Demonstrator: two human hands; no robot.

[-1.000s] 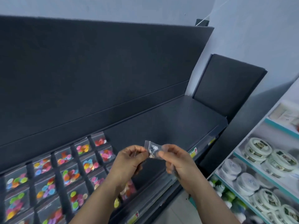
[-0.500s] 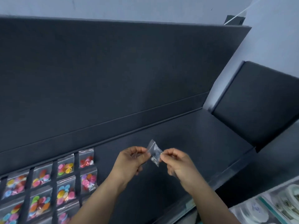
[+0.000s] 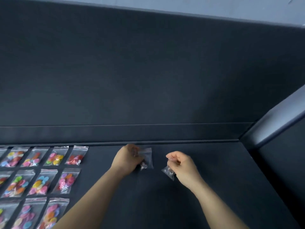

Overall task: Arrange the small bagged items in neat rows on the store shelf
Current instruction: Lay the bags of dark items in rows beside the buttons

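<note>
Bags point(image 3: 40, 182) of bright round bits lie flat in three rows on the left side of the dark shelf point(image 3: 206, 187). Each bag is clear, and the bits inside are pink, yellow, blue, orange and red. The rows run side by side with small gaps between the bags. The back row ends with a bag of red bits point(image 3: 76, 157).

The left hand point(image 3: 126, 158) is near the back edge of the shelf, a little to the right of the rows. Its fingers curl on the left edge of a clear flat bag point(image 3: 147, 157). This bag sits low by the back edge, in line with the back row but apart from it. Something small and pale shows at its bottom corner. It is too blurry to tell if the bag lies fully on the shelf.

The right hand point(image 3: 184, 165) is just to the right, not touching the left one. It pinches the top of a small bag point(image 3: 168, 173), which hangs down tilted from the fingers, above the shelf.

Behind the shelf stands a tall dark back wall point(image 3: 148, 71). A grey side panel point(image 3: 280, 113) stands at the right end.
</note>
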